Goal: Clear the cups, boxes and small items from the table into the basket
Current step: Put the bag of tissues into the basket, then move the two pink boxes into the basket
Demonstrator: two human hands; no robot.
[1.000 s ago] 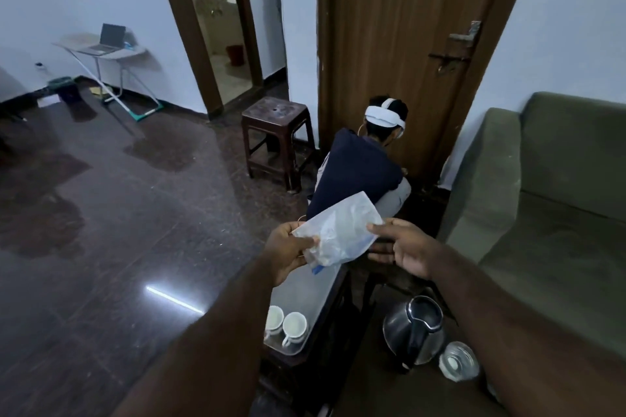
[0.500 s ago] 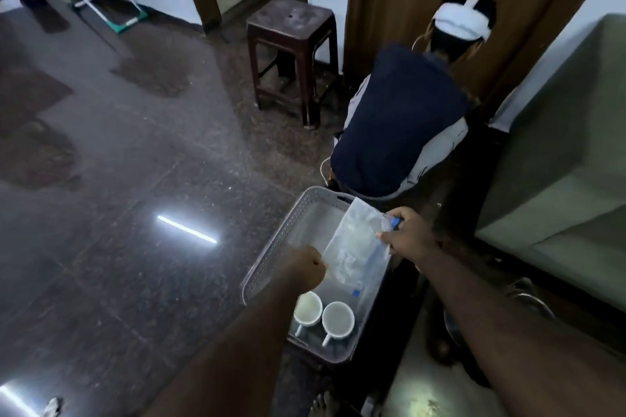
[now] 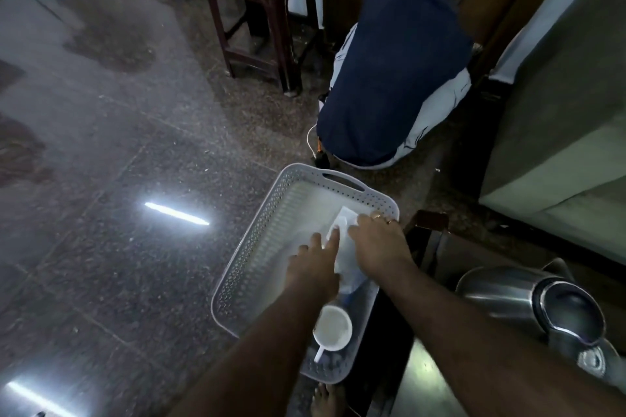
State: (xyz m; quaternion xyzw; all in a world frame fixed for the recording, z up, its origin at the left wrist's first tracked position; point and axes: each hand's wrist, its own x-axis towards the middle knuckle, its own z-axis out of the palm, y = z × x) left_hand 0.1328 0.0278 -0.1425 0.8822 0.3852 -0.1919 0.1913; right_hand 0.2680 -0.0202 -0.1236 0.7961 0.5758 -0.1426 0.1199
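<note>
A grey perforated basket sits on the floor beside a dark table. A clear plastic bag lies inside it along the right side. My left hand lies with straight fingers on the bag's left edge. My right hand presses flat on the bag from the right. A white cup stands in the basket's near end, partly under my left forearm. A second cup is hidden.
A steel kettle stands on the table at the right. A person in a dark top crouches just beyond the basket. A brown stool is at the back, a green sofa on the right. My bare foot is below the basket.
Both hands have lowered the plastic bag from in front of me down into the basket, and it now lies flat there. The camera has tilted down and moved closer.
</note>
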